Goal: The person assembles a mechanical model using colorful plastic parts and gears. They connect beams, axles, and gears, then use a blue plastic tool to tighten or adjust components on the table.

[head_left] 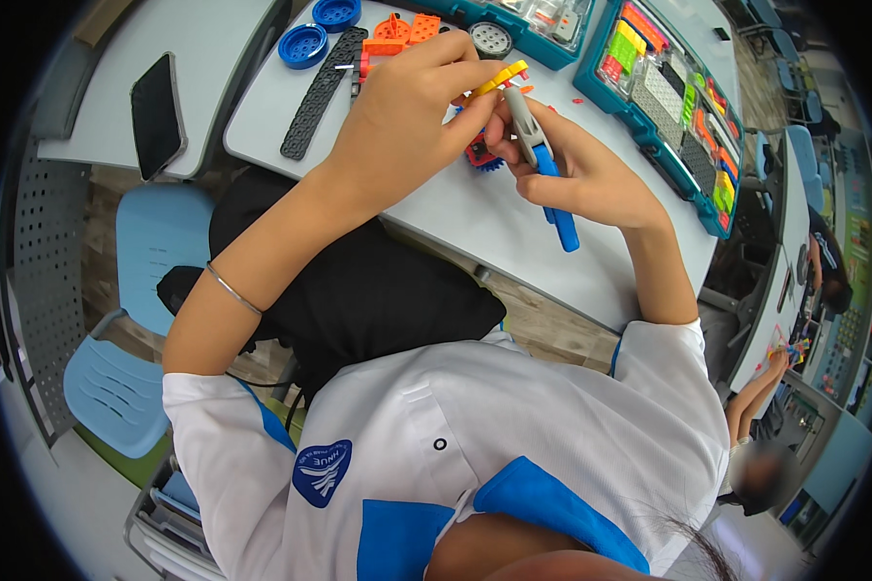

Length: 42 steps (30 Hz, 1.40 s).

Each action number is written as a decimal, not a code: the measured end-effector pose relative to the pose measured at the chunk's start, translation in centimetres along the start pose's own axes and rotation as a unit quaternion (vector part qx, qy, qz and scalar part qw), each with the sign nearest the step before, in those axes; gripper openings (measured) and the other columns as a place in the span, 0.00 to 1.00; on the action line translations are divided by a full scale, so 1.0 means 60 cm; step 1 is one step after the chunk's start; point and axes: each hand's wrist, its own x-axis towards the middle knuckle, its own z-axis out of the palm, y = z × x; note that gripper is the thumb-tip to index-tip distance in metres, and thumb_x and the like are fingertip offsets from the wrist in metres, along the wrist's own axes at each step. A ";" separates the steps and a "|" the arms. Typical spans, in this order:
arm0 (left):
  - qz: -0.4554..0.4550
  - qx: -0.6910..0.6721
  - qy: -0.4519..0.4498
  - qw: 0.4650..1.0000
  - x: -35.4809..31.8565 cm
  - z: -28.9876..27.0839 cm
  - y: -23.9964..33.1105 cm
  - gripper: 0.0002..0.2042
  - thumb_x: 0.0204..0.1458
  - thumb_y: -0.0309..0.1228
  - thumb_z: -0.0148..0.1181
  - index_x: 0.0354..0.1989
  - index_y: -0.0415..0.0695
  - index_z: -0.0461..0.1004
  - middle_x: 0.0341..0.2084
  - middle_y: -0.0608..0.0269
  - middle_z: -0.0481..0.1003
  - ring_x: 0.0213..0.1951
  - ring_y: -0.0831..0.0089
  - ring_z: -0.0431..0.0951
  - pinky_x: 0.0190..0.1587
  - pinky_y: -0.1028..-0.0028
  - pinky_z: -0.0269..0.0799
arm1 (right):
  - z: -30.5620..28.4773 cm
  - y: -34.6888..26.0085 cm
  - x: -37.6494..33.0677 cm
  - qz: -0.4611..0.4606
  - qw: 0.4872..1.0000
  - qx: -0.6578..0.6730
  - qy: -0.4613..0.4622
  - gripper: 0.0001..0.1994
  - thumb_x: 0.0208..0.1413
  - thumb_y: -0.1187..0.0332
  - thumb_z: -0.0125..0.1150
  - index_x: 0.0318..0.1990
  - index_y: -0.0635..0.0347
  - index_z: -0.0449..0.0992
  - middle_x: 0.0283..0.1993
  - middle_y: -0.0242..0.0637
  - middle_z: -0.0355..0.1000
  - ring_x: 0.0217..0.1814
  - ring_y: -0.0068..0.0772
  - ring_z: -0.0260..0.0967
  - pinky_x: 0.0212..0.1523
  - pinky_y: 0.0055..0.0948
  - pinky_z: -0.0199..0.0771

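Two hands over the grey table (513, 228): left hand (407, 121) fingers clamped on yellow piece (499, 79), right hand (572, 169) fingers around blue-handled tool (543, 160).

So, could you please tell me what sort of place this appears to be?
Probably a classroom or school workshop for building kits: grey desks pushed together, light blue chairs, and a teal compartment case of coloured plastic construction parts. Another person works at a neighbouring desk.

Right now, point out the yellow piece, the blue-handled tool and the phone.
yellow piece (501, 79), head view, middle of the strip.
blue-handled tool (559, 215), head view, blue handle.
phone (157, 114), head view, dark screen.
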 end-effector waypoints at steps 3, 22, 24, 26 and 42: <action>0.031 0.046 0.005 0.998 -0.002 0.003 -0.003 0.08 0.51 0.25 0.62 0.40 0.40 0.80 0.29 0.62 0.72 0.30 0.66 0.76 0.33 0.69 0.73 | 0.002 0.012 -0.001 -0.033 0.999 0.013 0.008 0.18 0.54 0.71 0.56 0.53 0.59 0.69 0.45 0.31 0.68 0.45 0.20 0.64 0.47 0.22 0.67; -0.137 0.027 0.108 0.984 0.039 -0.057 -0.009 0.06 0.55 0.21 0.61 0.38 0.31 0.79 0.24 0.59 0.71 0.22 0.76 0.72 0.25 0.76 0.66 | -0.025 -0.029 -0.026 -0.001 0.993 0.008 0.121 0.14 0.64 0.65 0.57 0.53 0.60 0.71 0.26 0.24 0.63 0.21 0.10 0.56 0.20 0.16 0.55; -0.091 0.026 0.069 0.993 0.037 -0.041 -0.004 0.06 0.56 0.22 0.61 0.38 0.31 0.79 0.24 0.59 0.70 0.23 0.75 0.73 0.25 0.76 0.66 | -0.052 0.002 -0.012 -0.040 0.938 -0.271 0.210 0.19 0.64 0.63 0.57 0.59 0.57 0.67 0.29 0.34 0.71 0.26 0.27 0.69 0.28 0.26 0.67; -0.083 0.015 0.051 0.995 0.034 -0.035 -0.004 0.06 0.56 0.22 0.61 0.38 0.31 0.79 0.24 0.59 0.70 0.23 0.75 0.73 0.26 0.76 0.66 | -0.056 0.008 -0.008 -0.031 0.858 -0.454 0.238 0.20 0.64 0.62 0.58 0.60 0.57 0.65 0.33 0.41 0.75 0.31 0.38 0.75 0.34 0.33 0.73; -0.054 0.053 -0.022 0.997 0.005 -0.021 -0.038 0.11 0.56 0.30 0.64 0.41 0.34 0.80 0.29 0.63 0.73 0.26 0.77 0.72 0.29 0.79 0.69 | -0.091 0.058 -0.002 -0.054 0.878 -0.455 0.140 0.20 0.61 0.72 0.59 0.61 0.55 0.71 0.43 0.42 0.76 0.42 0.36 0.75 0.47 0.32 0.74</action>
